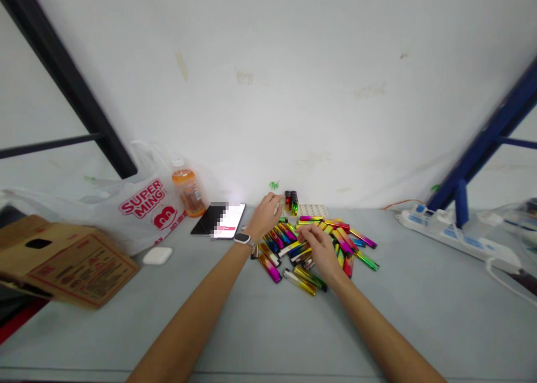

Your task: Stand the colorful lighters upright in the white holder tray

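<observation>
Shiny multicoloured lighters lie in a loose pile on the grey table. Behind them, a white holed tray sits against the wall, with several lighters standing upright at its left part. My left hand, wearing a watch, is at the tray's left end beside the upright lighters. Its fingers are curled together, and whatever they hold is hidden. Over the middle of the pile, my right hand has its thumb and fingers pinched together. I cannot make out what is between them.
On the left are a cardboard box, a white plastic bag, an orange bottle, a tablet and a small white case. A power strip with cables lies at the right, near a blue post.
</observation>
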Demonstrator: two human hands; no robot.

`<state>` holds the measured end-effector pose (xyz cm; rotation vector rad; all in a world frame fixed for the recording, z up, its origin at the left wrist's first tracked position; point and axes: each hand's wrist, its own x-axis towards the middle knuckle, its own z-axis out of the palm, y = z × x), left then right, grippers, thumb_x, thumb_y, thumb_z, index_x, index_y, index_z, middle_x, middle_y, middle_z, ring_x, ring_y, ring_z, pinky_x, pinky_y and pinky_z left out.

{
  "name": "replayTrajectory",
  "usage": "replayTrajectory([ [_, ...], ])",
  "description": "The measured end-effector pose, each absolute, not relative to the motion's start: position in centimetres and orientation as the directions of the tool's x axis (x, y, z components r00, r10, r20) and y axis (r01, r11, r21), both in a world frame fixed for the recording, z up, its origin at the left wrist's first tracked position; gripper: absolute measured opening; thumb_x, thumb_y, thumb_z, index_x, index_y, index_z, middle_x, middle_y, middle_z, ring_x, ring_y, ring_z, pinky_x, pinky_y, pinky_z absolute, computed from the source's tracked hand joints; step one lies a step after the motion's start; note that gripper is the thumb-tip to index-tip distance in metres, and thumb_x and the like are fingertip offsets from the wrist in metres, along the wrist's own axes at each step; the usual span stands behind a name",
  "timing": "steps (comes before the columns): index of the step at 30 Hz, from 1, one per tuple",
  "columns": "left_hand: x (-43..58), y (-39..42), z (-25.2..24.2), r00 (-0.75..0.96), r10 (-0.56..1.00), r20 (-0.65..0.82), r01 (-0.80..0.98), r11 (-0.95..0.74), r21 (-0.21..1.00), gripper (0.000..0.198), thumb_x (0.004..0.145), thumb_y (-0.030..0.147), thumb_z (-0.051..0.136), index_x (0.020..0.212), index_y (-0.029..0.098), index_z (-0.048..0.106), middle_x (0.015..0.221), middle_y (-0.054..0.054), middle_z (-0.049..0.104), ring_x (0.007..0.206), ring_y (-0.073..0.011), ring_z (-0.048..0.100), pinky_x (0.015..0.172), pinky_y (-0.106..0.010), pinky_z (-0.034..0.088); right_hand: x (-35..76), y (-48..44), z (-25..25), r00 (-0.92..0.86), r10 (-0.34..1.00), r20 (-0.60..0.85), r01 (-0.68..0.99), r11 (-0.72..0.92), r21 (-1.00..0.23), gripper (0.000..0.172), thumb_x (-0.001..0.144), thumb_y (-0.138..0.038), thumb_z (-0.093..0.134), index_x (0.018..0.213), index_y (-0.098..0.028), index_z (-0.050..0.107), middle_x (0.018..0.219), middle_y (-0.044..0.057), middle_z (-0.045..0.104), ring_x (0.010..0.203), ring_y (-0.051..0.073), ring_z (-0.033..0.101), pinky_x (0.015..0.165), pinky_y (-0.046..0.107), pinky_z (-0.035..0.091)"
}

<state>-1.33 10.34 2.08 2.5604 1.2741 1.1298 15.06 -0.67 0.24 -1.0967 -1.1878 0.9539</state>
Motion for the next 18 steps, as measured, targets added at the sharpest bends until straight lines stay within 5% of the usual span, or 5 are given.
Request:
replayTrajectory([
  [7, -6.4, 5.5, 0.2, 0.145, 0.786, 0.601, 0.68, -0.521, 0.516, 0.017, 0.09, 0.016, 0.05, 0.098, 0.019, 0.064, 0.092, -0.005, 0.063, 0.086, -0.0191, 0.061, 0.079, -0.033, 0.052, 14.7, 0.7, 0.3, -0.034, 0.94, 0.341, 0.35, 0.33, -0.877, 0.022, 0.085, -0.035, 0.057, 0.089, -0.019, 0.07, 0.081, 0.004, 0.068, 0.076, 0.021, 0.06, 0.071, 0.033, 0.045],
  [12, -8.0, 5.0, -1.0, 0.077, 0.837, 0.541, 0.69, -0.437, 0.577, 0.011, 0.086, 0.015, 0.053, 0.088, 0.018, 0.064, 0.083, -0.005, 0.066, 0.079, -0.0195, 0.062, 0.075, -0.034, 0.052, 12.3, 3.4, 1.4, -0.284, 0.902, 0.325, 0.726, 0.424, -0.542, 0.023, 0.083, -0.025, 0.058, 0.101, -0.016, 0.07, 0.098, 0.01, 0.066, 0.089, 0.022, 0.061, 0.083, 0.033, 0.044],
  [18, -8.3, 5.0, -1.6, -0.024, 0.868, 0.497, 0.642, -0.367, 0.673, 0.011, 0.082, 0.012, 0.055, 0.089, 0.018, 0.061, 0.083, -0.004, 0.066, 0.073, -0.0172, 0.062, 0.068, -0.031, 0.052, 9.1, 6.7, 2.0, -0.414, 0.877, 0.243, 0.868, 0.461, -0.186, 0.034, 0.086, -0.029, 0.056, 0.116, -0.018, 0.067, 0.114, 0.014, 0.062, 0.113, 0.028, 0.052, 0.094, 0.037, 0.039],
])
